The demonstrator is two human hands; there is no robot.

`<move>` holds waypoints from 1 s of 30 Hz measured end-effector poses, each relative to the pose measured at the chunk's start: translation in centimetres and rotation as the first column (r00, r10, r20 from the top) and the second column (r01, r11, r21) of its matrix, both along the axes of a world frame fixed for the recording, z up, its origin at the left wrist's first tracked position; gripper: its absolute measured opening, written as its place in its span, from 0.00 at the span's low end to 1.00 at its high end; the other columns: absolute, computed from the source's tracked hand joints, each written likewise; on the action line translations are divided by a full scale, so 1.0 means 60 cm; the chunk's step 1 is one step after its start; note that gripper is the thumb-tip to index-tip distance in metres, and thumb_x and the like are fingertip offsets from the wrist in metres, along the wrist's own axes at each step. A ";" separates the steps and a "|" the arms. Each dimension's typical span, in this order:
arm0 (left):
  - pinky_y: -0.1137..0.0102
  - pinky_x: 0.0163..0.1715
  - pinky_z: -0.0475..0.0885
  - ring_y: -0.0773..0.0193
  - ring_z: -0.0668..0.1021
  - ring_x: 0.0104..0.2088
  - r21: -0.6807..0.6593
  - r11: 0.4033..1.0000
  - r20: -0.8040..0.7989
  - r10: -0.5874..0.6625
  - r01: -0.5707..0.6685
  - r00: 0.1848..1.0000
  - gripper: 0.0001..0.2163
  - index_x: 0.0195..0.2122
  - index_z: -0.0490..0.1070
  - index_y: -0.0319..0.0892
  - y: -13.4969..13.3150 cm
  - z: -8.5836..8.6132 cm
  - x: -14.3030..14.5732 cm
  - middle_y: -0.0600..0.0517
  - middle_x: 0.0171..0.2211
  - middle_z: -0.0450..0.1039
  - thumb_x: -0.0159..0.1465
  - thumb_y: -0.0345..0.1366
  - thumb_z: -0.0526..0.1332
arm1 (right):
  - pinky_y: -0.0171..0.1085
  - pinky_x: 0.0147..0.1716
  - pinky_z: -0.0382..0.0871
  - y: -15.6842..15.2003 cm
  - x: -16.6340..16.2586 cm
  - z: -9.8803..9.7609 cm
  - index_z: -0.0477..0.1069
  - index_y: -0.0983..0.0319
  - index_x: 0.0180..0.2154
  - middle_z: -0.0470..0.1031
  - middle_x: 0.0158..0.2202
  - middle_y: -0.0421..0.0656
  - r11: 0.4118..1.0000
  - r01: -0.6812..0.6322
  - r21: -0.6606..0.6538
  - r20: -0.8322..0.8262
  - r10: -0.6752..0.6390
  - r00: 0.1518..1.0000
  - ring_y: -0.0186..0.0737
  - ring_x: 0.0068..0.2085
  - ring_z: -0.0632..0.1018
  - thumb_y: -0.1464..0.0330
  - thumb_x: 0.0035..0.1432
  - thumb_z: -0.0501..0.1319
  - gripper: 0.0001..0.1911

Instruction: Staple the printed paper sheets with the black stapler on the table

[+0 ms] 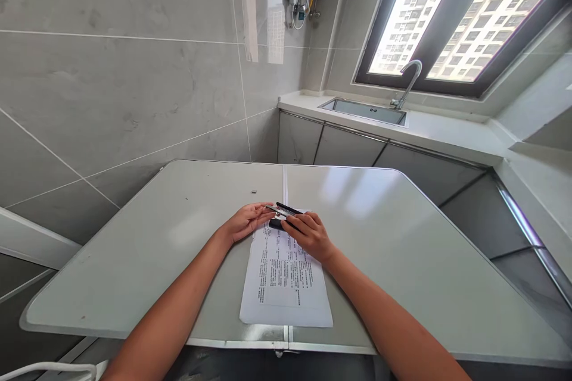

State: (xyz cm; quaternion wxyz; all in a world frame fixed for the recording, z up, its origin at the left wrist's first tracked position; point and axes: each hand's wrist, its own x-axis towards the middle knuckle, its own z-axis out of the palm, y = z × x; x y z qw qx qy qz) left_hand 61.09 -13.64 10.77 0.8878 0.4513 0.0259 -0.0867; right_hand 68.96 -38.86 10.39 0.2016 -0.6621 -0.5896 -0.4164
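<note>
A black stapler [277, 224] is opened up over the upper part of a printed sheet of paper [288, 312]. Its top arm is swung away from the base, and a metal strip shows between them. My right hand [311, 234] wraps round the back end of the stapler from the right. From the left, my left hand [247, 220] has its fingers closed at the front tip of the stapler; whether a small piece is pinched there is hidden. The paper lies flat, its top edge beneath the hands and the stapler.
A small dark piece [254, 191] lies beyond my left hand on the pale folding table [375, 262]. A metal seam divides the table in the middle. Behind it stand a counter with a sink [364, 109], a faucet [409, 83], a tiled wall and a window.
</note>
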 end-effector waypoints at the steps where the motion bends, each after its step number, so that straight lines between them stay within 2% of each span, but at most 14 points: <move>1: 0.64 0.69 0.63 0.56 0.77 0.59 -0.011 1.000 -0.003 0.014 -0.014 1.000 0.14 0.57 0.74 0.30 0.000 -0.001 0.001 0.35 0.57 0.75 0.71 0.27 0.60 | 0.42 0.48 0.69 -0.001 0.001 0.002 0.76 0.53 0.51 0.83 0.45 0.39 1.000 -0.011 -0.002 0.019 0.011 1.000 0.38 0.44 0.79 0.78 0.66 0.64 0.16; 7: 0.62 0.71 0.60 0.55 0.75 0.62 0.002 1.000 0.017 0.022 -0.022 1.000 0.12 0.53 0.77 0.30 -0.001 0.000 0.006 0.36 0.57 0.75 0.72 0.26 0.58 | 0.41 0.47 0.72 -0.003 0.000 0.005 0.75 0.51 0.53 0.83 0.47 0.39 0.999 -0.034 -0.021 0.031 0.035 0.999 0.38 0.45 0.80 0.78 0.65 0.64 0.20; 9: 0.63 0.70 0.63 0.56 0.76 0.60 0.009 0.996 -0.018 0.091 -0.091 0.996 0.11 0.51 0.77 0.30 0.001 -0.002 0.008 0.36 0.56 0.76 0.71 0.25 0.58 | 0.42 0.47 0.72 -0.001 0.001 0.003 0.75 0.51 0.53 0.83 0.46 0.39 0.999 -0.029 0.026 -0.045 0.031 0.999 0.39 0.45 0.80 0.79 0.64 0.63 0.20; 11: 0.64 0.67 0.67 0.56 0.79 0.57 0.032 0.977 -0.063 0.212 -0.210 0.975 0.10 0.49 0.76 0.30 0.004 -0.002 0.012 0.36 0.53 0.78 0.70 0.23 0.58 | 0.44 0.45 0.73 0.000 0.005 0.003 0.77 0.53 0.51 0.83 0.44 0.42 0.990 0.022 0.142 -0.215 0.009 0.976 0.41 0.43 0.79 0.78 0.64 0.62 0.19; 13: 0.66 0.63 0.72 0.57 0.81 0.54 0.069 0.941 -0.080 0.338 -0.333 0.938 0.08 0.47 0.76 0.31 0.007 -0.002 0.016 0.37 0.49 0.79 0.70 0.22 0.59 | 0.45 0.42 0.74 -0.002 0.010 0.005 0.78 0.54 0.49 0.82 0.41 0.44 0.965 0.117 0.234 -0.478 0.009 0.878 0.44 0.41 0.79 0.74 0.63 0.62 0.15; 16: 0.70 0.54 0.77 0.61 0.83 0.49 0.125 0.890 -0.052 0.448 -0.439 0.892 0.06 0.46 0.75 0.33 0.012 0.001 0.019 0.41 0.46 0.80 0.69 0.26 0.63 | 0.42 0.35 0.75 -0.007 0.018 0.008 0.78 0.56 0.45 0.81 0.38 0.43 0.973 0.141 0.181 -0.802 0.063 0.594 0.44 0.36 0.79 0.64 0.59 0.68 0.12; 18: 0.73 0.45 0.79 0.64 0.84 0.43 0.171 0.876 -0.010 0.458 -0.450 0.889 0.10 0.48 0.74 0.35 0.012 0.002 0.019 0.43 0.44 0.80 0.68 0.33 0.67 | 0.40 0.33 0.74 -0.010 0.022 0.007 0.78 0.58 0.42 0.81 0.36 0.42 0.992 0.054 0.115 -0.882 0.077 0.466 0.42 0.34 0.79 0.62 0.55 0.70 0.14; 20: 0.75 0.33 0.77 0.68 0.82 0.32 0.234 0.874 0.055 0.426 -0.426 0.903 0.17 0.49 0.72 0.37 0.009 0.003 0.016 0.45 0.40 0.80 0.64 0.40 0.71 | 0.39 0.34 0.73 -0.010 0.025 0.003 0.78 0.58 0.41 0.80 0.35 0.41 0.997 -0.023 0.078 -0.898 0.080 0.432 0.41 0.34 0.78 0.62 0.53 0.71 0.13; 23: 0.77 0.20 0.65 0.77 0.68 0.17 0.330 0.866 0.171 0.338 -0.377 0.926 0.22 0.48 0.71 0.39 0.000 0.006 0.010 0.49 0.33 0.80 0.61 0.48 0.73 | 0.39 0.34 0.72 -0.007 0.029 -0.003 0.79 0.58 0.41 0.80 0.36 0.41 0.997 -0.077 0.013 -0.894 0.046 0.446 0.42 0.35 0.78 0.62 0.54 0.71 0.13; 25: 0.77 0.18 0.59 0.79 0.60 0.15 0.372 0.853 0.233 0.295 -0.366 0.926 0.23 0.47 0.70 0.40 -0.007 0.010 0.007 0.50 0.31 0.80 0.62 0.51 0.71 | 0.42 0.37 0.74 -0.005 0.029 -0.002 0.78 0.58 0.44 0.81 0.39 0.43 0.996 -0.083 -0.023 -0.869 0.021 0.494 0.45 0.39 0.79 0.61 0.56 0.70 0.14; 27: 0.76 0.19 0.57 0.78 0.58 0.14 0.400 0.840 0.275 0.272 -0.367 0.922 0.23 0.48 0.69 0.41 -0.015 0.015 0.004 0.50 0.30 0.80 0.63 0.52 0.70 | 0.48 0.46 0.75 -0.003 0.025 0.004 0.77 0.57 0.49 0.81 0.46 0.46 0.998 -0.056 -0.023 -0.800 0.015 0.600 0.49 0.47 0.78 0.61 0.60 0.68 0.16; 30: 0.75 0.20 0.58 0.77 0.58 0.15 0.435 0.827 0.304 0.238 -0.356 0.923 0.22 0.48 0.68 0.41 -0.024 0.024 -0.001 0.48 0.33 0.82 0.64 0.53 0.68 | 0.54 0.57 0.70 0.004 0.007 0.019 0.72 0.55 0.57 0.74 0.59 0.48 0.999 -0.041 -0.030 -0.621 0.013 0.783 0.52 0.58 0.73 0.64 0.67 0.63 0.18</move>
